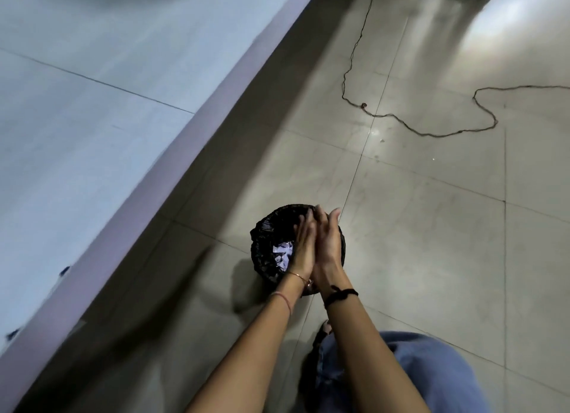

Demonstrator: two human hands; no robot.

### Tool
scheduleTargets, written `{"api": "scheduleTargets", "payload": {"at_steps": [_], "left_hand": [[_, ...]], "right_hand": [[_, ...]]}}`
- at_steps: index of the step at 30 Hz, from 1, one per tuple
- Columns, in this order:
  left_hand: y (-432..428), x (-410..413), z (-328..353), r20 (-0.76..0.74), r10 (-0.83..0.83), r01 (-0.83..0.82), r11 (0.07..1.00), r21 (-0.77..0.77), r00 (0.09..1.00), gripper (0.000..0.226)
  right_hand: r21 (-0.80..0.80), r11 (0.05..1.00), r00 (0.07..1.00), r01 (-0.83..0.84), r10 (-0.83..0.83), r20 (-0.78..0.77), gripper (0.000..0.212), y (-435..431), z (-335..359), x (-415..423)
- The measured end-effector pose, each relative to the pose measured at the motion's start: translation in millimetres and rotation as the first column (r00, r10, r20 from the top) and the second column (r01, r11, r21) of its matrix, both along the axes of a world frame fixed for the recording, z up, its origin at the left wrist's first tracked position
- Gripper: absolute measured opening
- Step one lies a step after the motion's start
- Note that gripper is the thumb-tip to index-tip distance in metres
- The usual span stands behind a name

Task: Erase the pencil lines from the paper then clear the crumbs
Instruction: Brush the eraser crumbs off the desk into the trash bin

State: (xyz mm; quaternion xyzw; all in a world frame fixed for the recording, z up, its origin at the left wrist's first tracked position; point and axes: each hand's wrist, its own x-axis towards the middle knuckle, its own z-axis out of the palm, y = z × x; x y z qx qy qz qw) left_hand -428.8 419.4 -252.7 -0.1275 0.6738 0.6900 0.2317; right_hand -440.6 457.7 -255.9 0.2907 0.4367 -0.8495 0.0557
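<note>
In the head view, the left hand (pixel 303 247) and right hand (pixel 329 243) met palm to palm with fingers straight, gripping nothing that showed. They were directly above the bin (pixel 264 229), which stood on the floor at 6 o'clock. They were held there, I judge, so that eraser crumbs rubbed off the palms would drop into its black liner; the crumbs were too small to see. Inside lay white scraps (pixel 283 252). The table (pixel 92 135) ran from 8 to 11 o'clock, and the pencilled paper was out of view. A cable (pixel 427 134) trailed at 2 o'clock.
</note>
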Motion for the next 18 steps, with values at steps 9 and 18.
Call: {"api": "scheduleTargets", "payload": {"at_steps": [9, 18], "left_hand": [[-31, 3, 98, -0.158, 0.293, -0.268, 0.95, 0.162, 0.943, 0.017], [-99, 64, 243, -0.578, 0.469, -0.447, 0.873, 0.192, 0.668, 0.017]], "right_hand": [[0.465, 0.882, 0.978, 0.081, 0.021, -0.209, 0.01, -6, 107, 20], [0.486, 0.869, 0.815, 0.095, 0.212, -0.539, 0.007, -72, 240, 60]]}}
